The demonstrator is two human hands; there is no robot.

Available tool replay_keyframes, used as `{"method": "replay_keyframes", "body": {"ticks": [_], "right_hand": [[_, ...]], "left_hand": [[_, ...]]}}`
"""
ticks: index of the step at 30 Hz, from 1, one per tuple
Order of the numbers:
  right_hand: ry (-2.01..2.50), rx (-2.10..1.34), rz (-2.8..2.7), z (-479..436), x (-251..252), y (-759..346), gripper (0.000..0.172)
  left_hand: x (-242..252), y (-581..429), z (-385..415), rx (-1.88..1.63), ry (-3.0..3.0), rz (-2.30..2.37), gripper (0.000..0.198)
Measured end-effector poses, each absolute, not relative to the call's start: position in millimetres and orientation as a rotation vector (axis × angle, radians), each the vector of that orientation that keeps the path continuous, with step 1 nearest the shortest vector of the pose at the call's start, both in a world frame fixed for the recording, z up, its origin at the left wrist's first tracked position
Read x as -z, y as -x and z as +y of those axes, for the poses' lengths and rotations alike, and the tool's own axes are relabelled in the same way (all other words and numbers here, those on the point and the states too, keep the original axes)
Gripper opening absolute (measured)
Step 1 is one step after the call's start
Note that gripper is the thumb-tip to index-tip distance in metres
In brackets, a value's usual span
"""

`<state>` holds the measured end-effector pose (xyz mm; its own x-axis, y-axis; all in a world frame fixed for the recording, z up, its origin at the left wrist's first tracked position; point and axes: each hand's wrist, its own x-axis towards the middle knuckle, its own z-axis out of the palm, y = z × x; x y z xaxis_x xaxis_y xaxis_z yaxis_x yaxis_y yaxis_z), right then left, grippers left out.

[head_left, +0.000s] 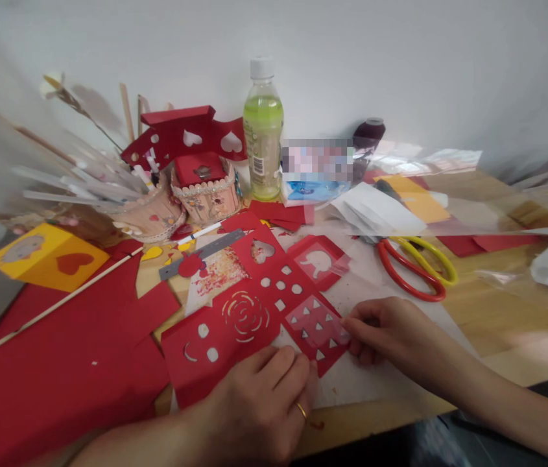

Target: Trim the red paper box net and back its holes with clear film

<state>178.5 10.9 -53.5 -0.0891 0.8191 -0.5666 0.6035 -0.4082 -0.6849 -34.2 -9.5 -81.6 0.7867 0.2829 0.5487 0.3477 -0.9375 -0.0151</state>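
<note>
A red paper cut-out sheet [249, 311] with heart, dot, rose and triangle openings lies flat on white paper [381, 376] on the wooden table [507, 318]. My left hand [259, 408], a ring on one finger, presses its near edge with the fingers bent down. My right hand [385, 334] pinches the corner of the triangle-patterned panel [320, 327], which has a clear film over it.
Red and yellow scissors [414, 266] lie behind my right hand. A green drink bottle [262, 130], a stick-built box [205, 188], a holder of sticks [142, 207], a grey ruler [200, 253], large red paper sheets [59, 370] and clear plastic wrap [497, 194] surround the work.
</note>
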Motion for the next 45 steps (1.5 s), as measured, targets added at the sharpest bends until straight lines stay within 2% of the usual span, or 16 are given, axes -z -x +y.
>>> {"method": "replay_keyframes", "body": {"ticks": [7, 21, 24, 31, 34, 38, 45], "right_hand": [[1.994, -1.494, -1.604, 13.7, 52.2, -178.0, 0.025], [2.028, -1.389, -1.832, 20.0, 48.4, -178.4, 0.027], [2.027, -1.212, -2.042, 22.9, 47.5, -179.2, 0.029], [1.936, -0.466, -2.584, 19.6, 47.3, -188.3, 0.033], [1.831, -0.398, -2.563, 12.3, 49.0, -196.4, 0.036], [1.427, -0.380, -2.402, -5.2, 57.0, -203.4, 0.025], [1.080, -0.036, -2.591, -23.1, 77.5, -210.9, 0.031]], "left_hand": [[83.8, 34.7, -9.1, 0.681, 2.877, -0.518, 0.030], [84.0, 33.2, -8.1, 0.767, 2.852, -0.575, 0.031], [83.0, 33.9, -7.5, 0.731, 2.854, -0.548, 0.036], [85.9, 34.8, -7.8, 0.652, 2.870, -0.528, 0.035], [86.6, 35.1, -7.5, 0.634, 2.875, -0.524, 0.033], [86.1, 35.2, -7.1, 0.646, 2.872, -0.540, 0.033], [89.2, 36.8, -10.9, 0.589, 2.863, -0.598, 0.034]]}}
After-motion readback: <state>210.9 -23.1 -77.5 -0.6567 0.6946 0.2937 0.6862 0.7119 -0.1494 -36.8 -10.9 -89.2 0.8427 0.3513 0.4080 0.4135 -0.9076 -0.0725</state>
